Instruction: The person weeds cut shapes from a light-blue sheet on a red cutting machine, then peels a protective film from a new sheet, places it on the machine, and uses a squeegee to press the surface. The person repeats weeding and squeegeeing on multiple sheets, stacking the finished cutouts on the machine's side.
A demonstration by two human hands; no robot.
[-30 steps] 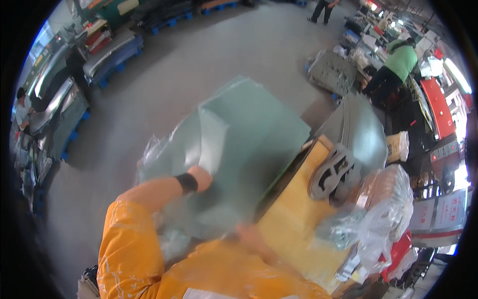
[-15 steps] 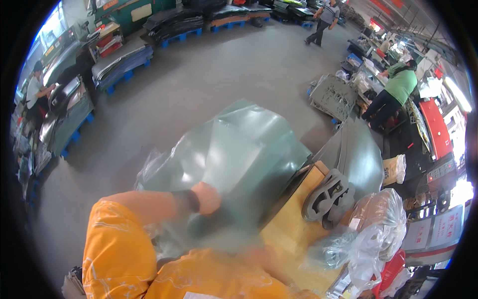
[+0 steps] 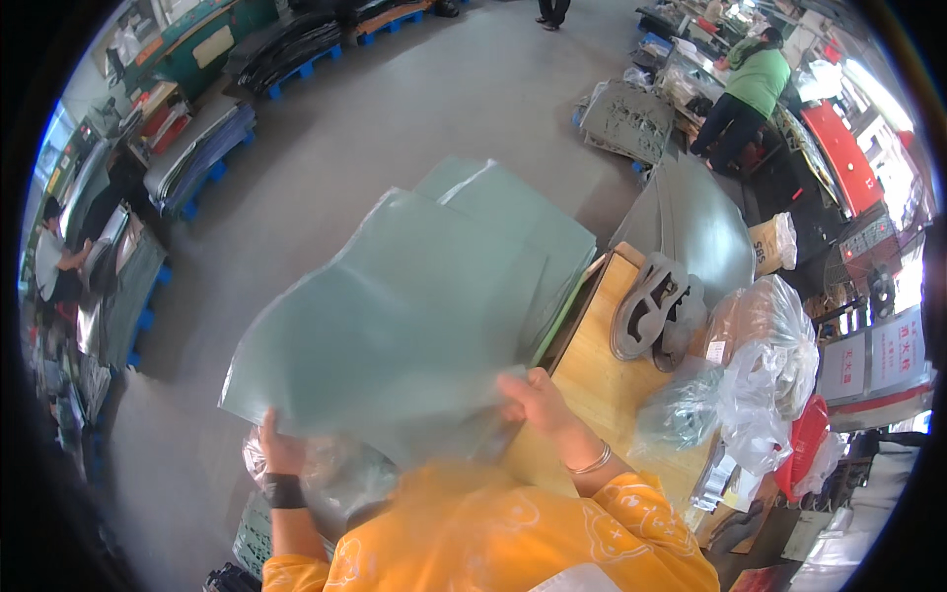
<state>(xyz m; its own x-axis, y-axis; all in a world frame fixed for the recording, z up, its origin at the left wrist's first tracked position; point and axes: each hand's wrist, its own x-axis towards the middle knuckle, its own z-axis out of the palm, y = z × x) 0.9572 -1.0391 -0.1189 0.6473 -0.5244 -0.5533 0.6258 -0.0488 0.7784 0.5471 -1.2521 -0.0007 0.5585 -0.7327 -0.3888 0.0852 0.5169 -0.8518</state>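
A large, thin grey-green sheet (image 3: 365, 306) spreads out in front of me, its surface smooth and slightly shiny. My left hand (image 3: 283, 452), with a dark band at the wrist, grips the sheet's near left corner, thumb on top. At the near right edge, my right hand (image 3: 533, 403) pinches the sheet; a bangle circles that wrist. More sheets (image 3: 538, 217) of the same colour lie beneath and show at the far right. Clear crumpled plastic (image 3: 340, 479) lies below the sheet near my left hand.
On the right, a wooden tabletop (image 3: 582, 345) bears grey shaped pieces with cutouts (image 3: 646, 306) and stuffed clear plastic bags (image 3: 760, 326). A red basket (image 3: 811, 439) stands beyond. Sheet stacks (image 3: 202, 148) rest on blue pallets. A green-shirted person (image 3: 755, 84) works at the far right.
The sheet, bulging and creased before, now lies flatter. My left hand has moved from its middle to the near left corner, and my right hand has come into clear view. The view has shifted.
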